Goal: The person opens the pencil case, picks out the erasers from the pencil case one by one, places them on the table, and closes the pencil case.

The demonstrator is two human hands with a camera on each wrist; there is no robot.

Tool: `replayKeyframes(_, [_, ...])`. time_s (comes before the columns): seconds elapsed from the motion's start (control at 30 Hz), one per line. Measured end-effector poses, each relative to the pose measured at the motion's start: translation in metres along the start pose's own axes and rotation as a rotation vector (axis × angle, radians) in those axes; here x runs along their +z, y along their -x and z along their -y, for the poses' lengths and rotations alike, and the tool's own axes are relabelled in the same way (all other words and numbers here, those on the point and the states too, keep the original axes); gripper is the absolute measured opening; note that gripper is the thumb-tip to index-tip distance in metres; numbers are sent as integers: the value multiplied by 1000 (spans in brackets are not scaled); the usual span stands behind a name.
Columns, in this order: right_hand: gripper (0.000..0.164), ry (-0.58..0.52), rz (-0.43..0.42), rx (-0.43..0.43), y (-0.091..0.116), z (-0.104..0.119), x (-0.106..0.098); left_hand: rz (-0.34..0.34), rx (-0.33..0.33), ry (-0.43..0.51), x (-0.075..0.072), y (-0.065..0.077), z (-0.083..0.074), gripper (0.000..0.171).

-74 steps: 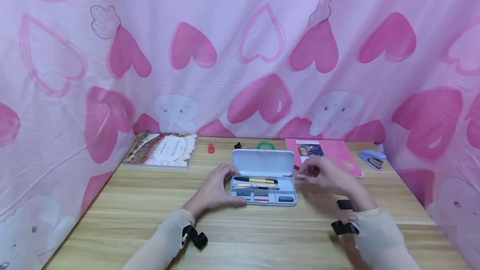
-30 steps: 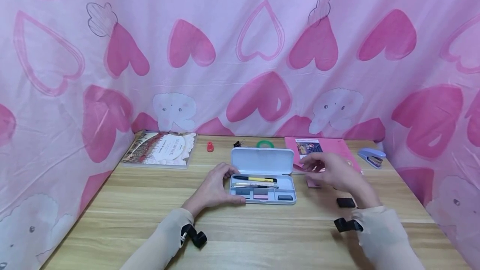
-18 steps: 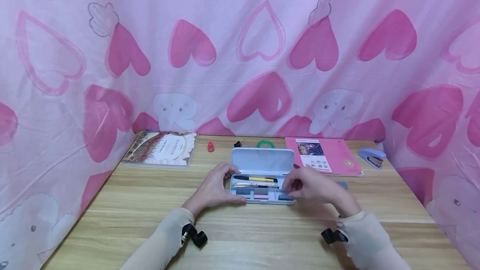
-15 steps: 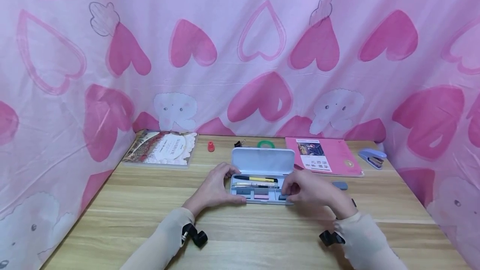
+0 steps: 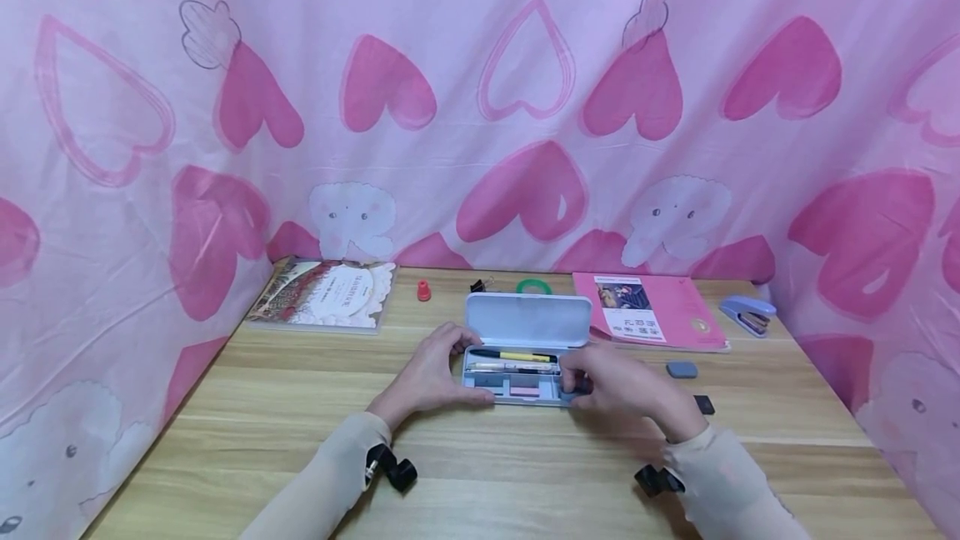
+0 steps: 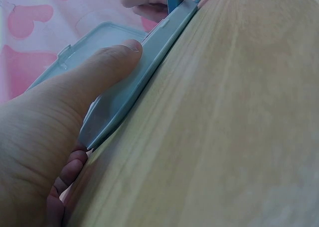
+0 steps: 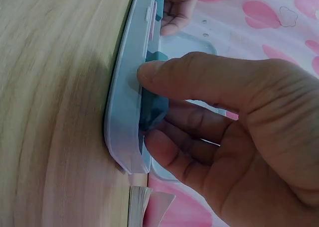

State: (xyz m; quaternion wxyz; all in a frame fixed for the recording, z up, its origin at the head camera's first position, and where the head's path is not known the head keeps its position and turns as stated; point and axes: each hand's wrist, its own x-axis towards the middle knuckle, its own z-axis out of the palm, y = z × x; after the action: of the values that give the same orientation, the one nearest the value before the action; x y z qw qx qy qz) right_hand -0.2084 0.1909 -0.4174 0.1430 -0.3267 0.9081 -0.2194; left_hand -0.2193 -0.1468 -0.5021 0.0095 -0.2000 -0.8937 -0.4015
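Nearest, two pale, loose cloth sleeves (image 5: 322, 465) reach in over the light brown wooden tabletop (image 5: 487, 473). A small flat black block (image 5: 704, 405) lies just beside the person's right wrist. The left hand (image 5: 427, 377) holds the left end of a pale blue, long, flat pencil case (image 5: 528, 320), with its thumb on the front edge and its fingers round the back. The right hand (image 5: 622, 382) pinches a small dark blue-grey block (image 7: 154, 107) at the right end of the case, between thumb and fingers. The case sits in the middle of the tabletop with its lid standing up. Inside, a small pink block (image 5: 524, 392) is in the front part, and a yellow and black pen (image 5: 517, 356) lies behind a thin, pale pen (image 5: 512, 368). A rounded grey-blue block (image 5: 682, 370) lies right of the case. Farther back are a light purple stapler (image 5: 750, 315), a pink paper book (image 5: 675, 311), a shiny picture-covered book (image 5: 330, 298), a little red thing (image 5: 424, 292), a black metal clip (image 5: 480, 286) and a green ring (image 5: 521, 284). Last comes a pink cloth (image 5: 405, 157) with hearts.
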Motion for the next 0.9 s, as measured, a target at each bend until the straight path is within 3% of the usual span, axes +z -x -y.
replayKeyframes(0.2, [32,-62,-97,28,10,1,-15,-15,13,4,0,1,1,86])
replayKeyframes(0.37, [36,-46,-201,33,32,-16,-31,-24,10,0,0,2,2,87])
replayKeyframes(0.53, [33,-31,-190,51,56,-40,-27,-28,6,12,0,2,2,88])
replayKeyframes(0.67, [35,-36,-175,146,71,-53,-18,-30,14,12,0,2,2,88])
replayKeyframes(0.8, [33,-27,-170,212,80,-61,-12,-24,18,7,0,1,1,88])
replayKeyframes(0.9, [31,-24,-161,211,82,-66,-8,-21,20,5,1,0,-1,88])
